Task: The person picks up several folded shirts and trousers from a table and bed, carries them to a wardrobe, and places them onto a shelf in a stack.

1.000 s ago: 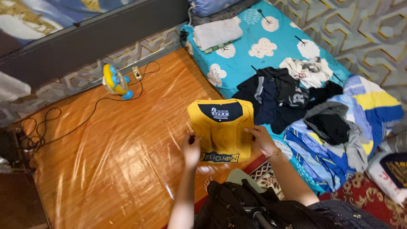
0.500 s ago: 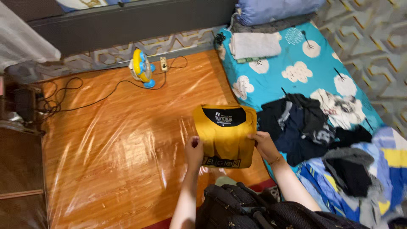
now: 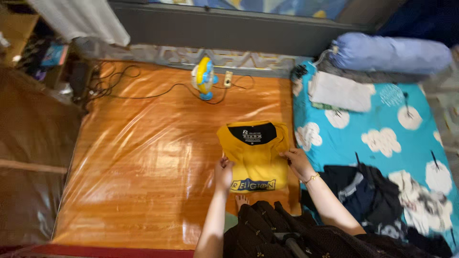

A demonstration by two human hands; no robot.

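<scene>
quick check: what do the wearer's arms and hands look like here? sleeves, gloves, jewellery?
Both forearms are bare, with no sleeves in view and no gloves. The right hand has a thin gold-coloured bracelet at the wrist. The left hand shows no jewellery that I can make out.

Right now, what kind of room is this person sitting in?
Most likely a bedroom at home. A floor mattress with a teal cloud-print sheet lies at the right, with a blue bolster pillow at its head and a pile of dark clothes on it. Both hands hold a folded yellow T-shirt.
</scene>
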